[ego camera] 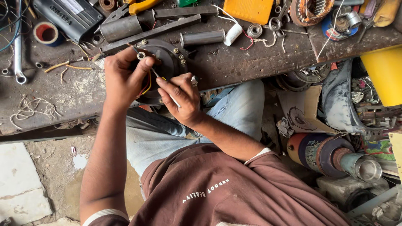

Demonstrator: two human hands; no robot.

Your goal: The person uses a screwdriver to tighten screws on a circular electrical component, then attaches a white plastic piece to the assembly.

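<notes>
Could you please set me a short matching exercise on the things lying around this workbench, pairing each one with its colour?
Things:
1. tape roll
2. flat box
3. wrench
4. round motor plate

Colours:
A. silvery metal
B. dark grey
C. red and blue
D. orange

Pairs: 1-C, 2-D, 3-A, 4-B

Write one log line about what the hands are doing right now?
left hand: pinching wires at round dark motor part | right hand: holding thin metal tool | place: workbench edge
</notes>
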